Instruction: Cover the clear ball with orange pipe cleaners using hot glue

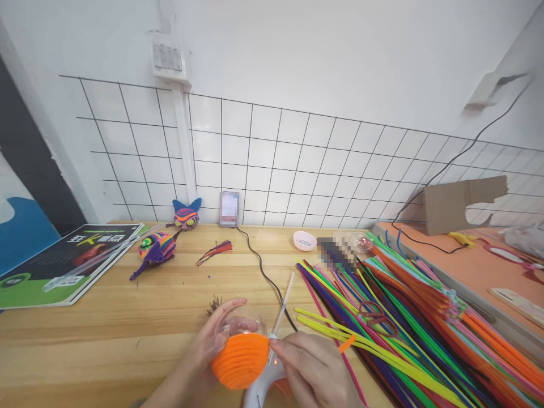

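Your hands, left [221, 334] and right [312, 360], meet at the orange ball [241, 361]: left cupped around it, right pinching its edge.

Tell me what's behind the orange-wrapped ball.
Part of a white glue gun shows past the right edge of the orange-wrapped ball. Bits of wooden table show around them; whatever the ball and left hand cover can't be seen.

No words or nos. can be read for sure. Black & green book [91, 255] on the desk [127, 334] has big white & yellow-green letters, too fuzzy to read. Marks on small card [229, 209] by wall [272, 51] are blurred; white glue gun's [260, 388] are v. tiny.
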A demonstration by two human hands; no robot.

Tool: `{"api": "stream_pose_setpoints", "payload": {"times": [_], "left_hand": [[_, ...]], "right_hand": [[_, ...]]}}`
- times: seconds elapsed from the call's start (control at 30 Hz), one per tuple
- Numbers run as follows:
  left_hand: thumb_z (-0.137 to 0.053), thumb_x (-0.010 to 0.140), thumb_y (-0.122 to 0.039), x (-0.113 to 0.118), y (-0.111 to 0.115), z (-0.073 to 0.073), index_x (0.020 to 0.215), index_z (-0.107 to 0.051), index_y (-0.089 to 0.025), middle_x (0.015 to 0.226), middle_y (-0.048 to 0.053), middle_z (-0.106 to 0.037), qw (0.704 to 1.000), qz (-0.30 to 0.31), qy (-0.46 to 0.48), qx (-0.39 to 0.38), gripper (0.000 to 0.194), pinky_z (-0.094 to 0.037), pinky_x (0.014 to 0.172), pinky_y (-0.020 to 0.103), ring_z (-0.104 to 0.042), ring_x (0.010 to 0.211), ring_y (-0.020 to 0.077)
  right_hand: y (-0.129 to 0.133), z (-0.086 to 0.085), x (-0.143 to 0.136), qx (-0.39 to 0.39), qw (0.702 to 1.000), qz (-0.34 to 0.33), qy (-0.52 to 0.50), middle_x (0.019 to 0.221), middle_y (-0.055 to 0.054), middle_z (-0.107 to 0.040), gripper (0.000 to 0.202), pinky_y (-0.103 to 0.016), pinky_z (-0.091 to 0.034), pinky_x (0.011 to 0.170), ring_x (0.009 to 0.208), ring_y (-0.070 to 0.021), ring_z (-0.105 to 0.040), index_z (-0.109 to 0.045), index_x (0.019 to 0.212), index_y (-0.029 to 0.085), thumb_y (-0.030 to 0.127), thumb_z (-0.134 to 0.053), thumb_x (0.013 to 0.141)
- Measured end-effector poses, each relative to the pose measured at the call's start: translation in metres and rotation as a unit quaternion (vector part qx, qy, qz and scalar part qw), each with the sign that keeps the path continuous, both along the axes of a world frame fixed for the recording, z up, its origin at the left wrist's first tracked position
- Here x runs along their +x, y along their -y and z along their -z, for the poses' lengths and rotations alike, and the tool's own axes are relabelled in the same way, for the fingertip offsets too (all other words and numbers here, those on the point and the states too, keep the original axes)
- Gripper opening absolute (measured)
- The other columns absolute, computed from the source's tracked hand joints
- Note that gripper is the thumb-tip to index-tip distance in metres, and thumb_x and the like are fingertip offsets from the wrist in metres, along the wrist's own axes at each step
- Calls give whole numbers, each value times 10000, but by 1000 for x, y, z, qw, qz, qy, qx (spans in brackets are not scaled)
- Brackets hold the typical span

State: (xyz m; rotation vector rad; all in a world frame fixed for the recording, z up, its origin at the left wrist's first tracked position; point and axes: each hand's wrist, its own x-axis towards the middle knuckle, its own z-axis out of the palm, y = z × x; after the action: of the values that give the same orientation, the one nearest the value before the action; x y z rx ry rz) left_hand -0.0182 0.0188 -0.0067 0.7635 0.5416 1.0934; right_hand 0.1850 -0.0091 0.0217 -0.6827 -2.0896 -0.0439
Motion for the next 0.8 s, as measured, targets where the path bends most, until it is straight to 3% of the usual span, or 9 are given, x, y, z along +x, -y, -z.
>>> {"api": "stream_pose_setpoints", "payload": {"times": [0.13,0.37,0.53,0.8], "left_hand": [[-780,584,-447,0,-1,2,1070,-650,-259,873,76,-763,1000,11,11,8,537,-436,762,330,-648,846,241],[-755,624,-418,6,5,-14,1022,-699,-248,851,80,-767,998,20,56,-15,436,-442,792,346,-651,866,244],[-727,641,-437,8,8,-16,1001,-709,-245,831,68,-759,996,26,76,-30,409,-440,772,350,-646,821,235],[-657,684,-504,5,13,-14,1079,-653,-227,935,84,-733,996,38,47,-63,483,-377,921,421,-598,951,271]], "right_hand": [[-1,-1,-2,-2,1000,-4,-10,720,-89,-679,273,-245,-511,514,601,-161,-622,-589,1067,120,17,-472,842],[-1,-5,-6,15,999,-16,-40,720,-79,-690,294,-228,-507,504,588,-150,-627,-577,1086,134,10,-468,843],[-1,-8,-10,24,998,-20,-51,723,-82,-698,264,-217,-514,504,581,-148,-642,-593,1063,123,23,-474,850],[-1,-2,-11,29,997,-26,-73,691,-85,-688,263,-220,-522,480,558,-154,-642,-582,1098,131,54,-460,877]]}}
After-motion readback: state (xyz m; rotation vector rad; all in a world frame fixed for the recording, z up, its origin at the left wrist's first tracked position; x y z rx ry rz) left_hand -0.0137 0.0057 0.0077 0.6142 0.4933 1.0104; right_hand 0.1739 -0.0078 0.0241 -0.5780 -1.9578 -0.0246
